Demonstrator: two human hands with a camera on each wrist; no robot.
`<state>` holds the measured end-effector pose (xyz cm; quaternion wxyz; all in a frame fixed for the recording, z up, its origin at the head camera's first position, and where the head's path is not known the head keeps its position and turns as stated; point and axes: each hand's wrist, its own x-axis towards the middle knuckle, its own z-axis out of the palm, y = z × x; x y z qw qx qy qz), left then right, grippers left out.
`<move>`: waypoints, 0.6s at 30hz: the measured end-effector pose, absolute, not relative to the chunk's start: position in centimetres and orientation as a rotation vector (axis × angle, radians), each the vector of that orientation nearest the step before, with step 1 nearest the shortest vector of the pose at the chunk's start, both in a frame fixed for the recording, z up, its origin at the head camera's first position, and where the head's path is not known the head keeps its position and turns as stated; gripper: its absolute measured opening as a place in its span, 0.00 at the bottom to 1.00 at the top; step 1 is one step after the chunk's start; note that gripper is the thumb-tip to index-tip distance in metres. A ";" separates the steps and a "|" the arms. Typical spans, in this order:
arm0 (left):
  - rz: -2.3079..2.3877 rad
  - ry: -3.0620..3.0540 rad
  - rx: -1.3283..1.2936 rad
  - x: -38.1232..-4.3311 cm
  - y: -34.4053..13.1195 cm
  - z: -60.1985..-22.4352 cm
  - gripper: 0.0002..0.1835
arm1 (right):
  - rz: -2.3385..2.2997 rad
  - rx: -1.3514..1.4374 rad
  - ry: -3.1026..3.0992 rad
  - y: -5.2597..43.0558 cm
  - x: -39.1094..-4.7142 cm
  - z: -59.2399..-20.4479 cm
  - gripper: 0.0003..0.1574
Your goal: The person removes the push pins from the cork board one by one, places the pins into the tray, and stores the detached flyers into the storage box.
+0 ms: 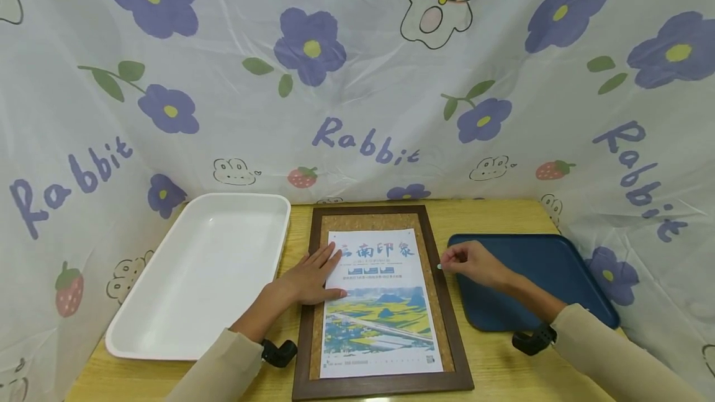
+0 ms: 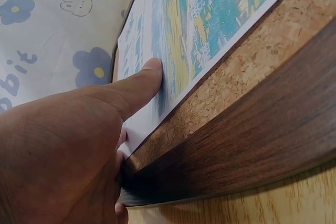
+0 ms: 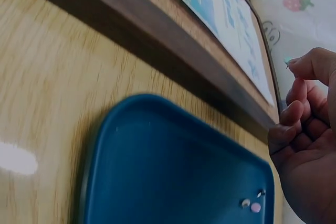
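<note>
A printed poster with a landscape picture lies on a cork board in a dark brown frame. My left hand rests across the poster's left edge and the frame, fingers spread; in the left wrist view its thumb lies on the printed picture. My right hand is raised between the frame's right side and the blue tray. Between thumb and forefinger it pinches a small pale green thumbtack, its pin showing in the right wrist view. Small tacks show at the poster's top corners.
In the right wrist view, several small tacks, one a pink thumbtack, lie in the blue tray. A white tray stands left of the board on the wooden table. A patterned cloth hangs behind.
</note>
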<state>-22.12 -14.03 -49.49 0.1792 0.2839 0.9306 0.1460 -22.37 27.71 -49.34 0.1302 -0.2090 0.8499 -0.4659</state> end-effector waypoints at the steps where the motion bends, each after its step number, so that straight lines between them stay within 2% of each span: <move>1: 0.405 2.627 0.790 -22.1 -14.0 -49.4 0.52 | -1.358 -0.612 2.473 27.9 -22.4 -49.4 0.08; 9: 0.372 2.657 0.772 -22.9 -14.2 -51.5 0.53 | -1.358 -0.579 2.512 29.3 -22.6 -49.7 0.08; 18: 0.368 2.666 0.782 -23.1 -14.3 -52.0 0.53 | -1.331 -0.530 2.566 30.9 -23.0 -49.9 0.08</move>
